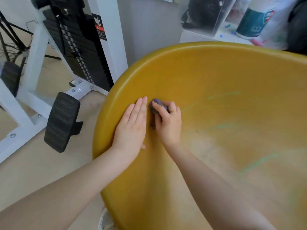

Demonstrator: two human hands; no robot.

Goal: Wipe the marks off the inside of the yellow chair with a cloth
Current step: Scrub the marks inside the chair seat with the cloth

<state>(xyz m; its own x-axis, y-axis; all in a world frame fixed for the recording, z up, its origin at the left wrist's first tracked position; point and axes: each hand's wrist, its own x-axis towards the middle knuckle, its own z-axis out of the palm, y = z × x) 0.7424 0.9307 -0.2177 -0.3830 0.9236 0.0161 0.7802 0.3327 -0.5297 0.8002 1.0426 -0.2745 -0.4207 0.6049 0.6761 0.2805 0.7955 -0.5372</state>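
Observation:
The yellow chair [207, 77] fills the right half of the view, its rounded shell open toward me. Faint green marks [222, 95] streak its inside at the right, and a dull pale patch lies lower down. My left hand [131, 127] lies flat with straight fingers on the chair's left inner wall near the rim. Just to its right, my right hand [167, 122], with a ring on one finger, grips a small bunched purple cloth [157, 103] and presses it against the inner wall. Most of the cloth is hidden under the fingers.
A white-framed weight machine [78, 47] with a black weight stack and a black foot pedal [62, 122] stands on the floor left of the chair. Behind the chair is a white shelf with a clear box and a teal-and-white canister [254, 20].

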